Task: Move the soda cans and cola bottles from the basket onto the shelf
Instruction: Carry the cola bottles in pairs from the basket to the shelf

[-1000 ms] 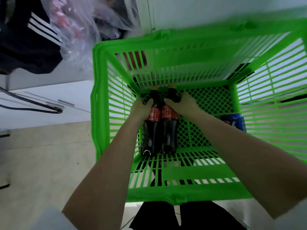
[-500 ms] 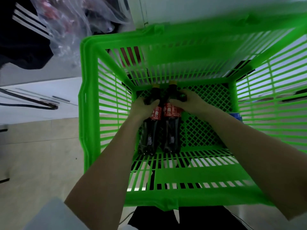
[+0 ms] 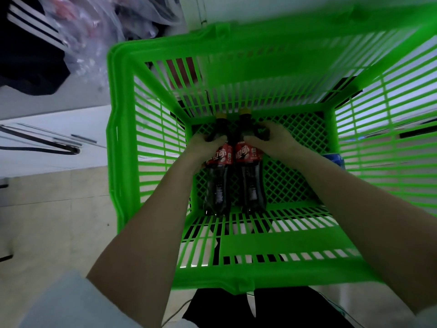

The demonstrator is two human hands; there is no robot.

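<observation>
Two dark cola bottles with red labels and yellow caps lie side by side inside the green slatted basket (image 3: 123, 162), caps pointing away from me. My left hand (image 3: 205, 146) grips the upper part of the left cola bottle (image 3: 217, 183). My right hand (image 3: 272, 143) grips the upper part of the right cola bottle (image 3: 251, 183). A blue soda can (image 3: 335, 159) lies at the basket's right side, mostly hidden behind my right forearm.
The basket stands on a pale tiled floor (image 3: 47, 221). A clear plastic bag (image 3: 99, 34) and a dark garment with white stripes (image 3: 28, 43) are at the upper left. A black cable (image 3: 42, 147) lies on a white surface to the left.
Both hands have closed more firmly round the bottles' upper parts, and the bottles have shifted slightly. The blue can is more hidden by my right forearm.
</observation>
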